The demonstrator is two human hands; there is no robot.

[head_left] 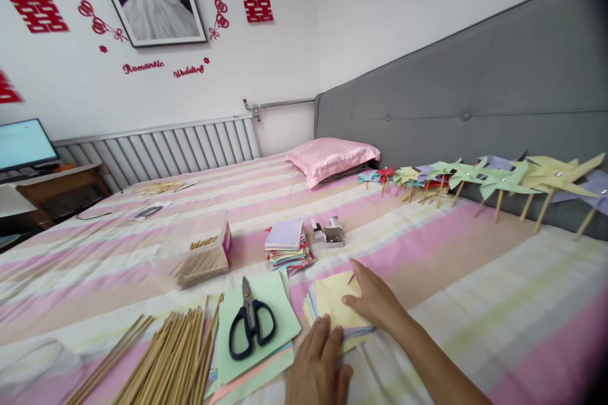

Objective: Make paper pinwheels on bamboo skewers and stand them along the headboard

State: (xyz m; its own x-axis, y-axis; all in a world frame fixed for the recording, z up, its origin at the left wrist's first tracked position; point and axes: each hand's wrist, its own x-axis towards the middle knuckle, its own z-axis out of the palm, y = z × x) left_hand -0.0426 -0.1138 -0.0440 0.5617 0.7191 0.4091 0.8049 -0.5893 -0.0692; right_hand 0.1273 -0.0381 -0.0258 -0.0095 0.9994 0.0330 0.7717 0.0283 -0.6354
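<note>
A small stack of cut paper squares [335, 294], pale yellow on top with other colours fanned out below, lies on the bed in front of me. My left hand [317, 361] rests at its near left edge, fingers stretched out and tips touching the paper. Along the right side is my right hand [380, 300], thumb on the top sheet and index finger extended past the far corner, apart from each other. Just left, dark-handled scissors [251, 323] lie on larger green paper sheets [280, 297]. Beyond the stack sits a taller pile of coloured squares [285, 237].
Wooden sticks [171, 354] lie at the front left, behind them a clear box of shorter sticks [206, 259]. Small open boxes [334, 234] hold metal bits. Finished paper pinwheels [506, 180] lean along the grey headboard [475, 76], near a pink pillow [332, 155].
</note>
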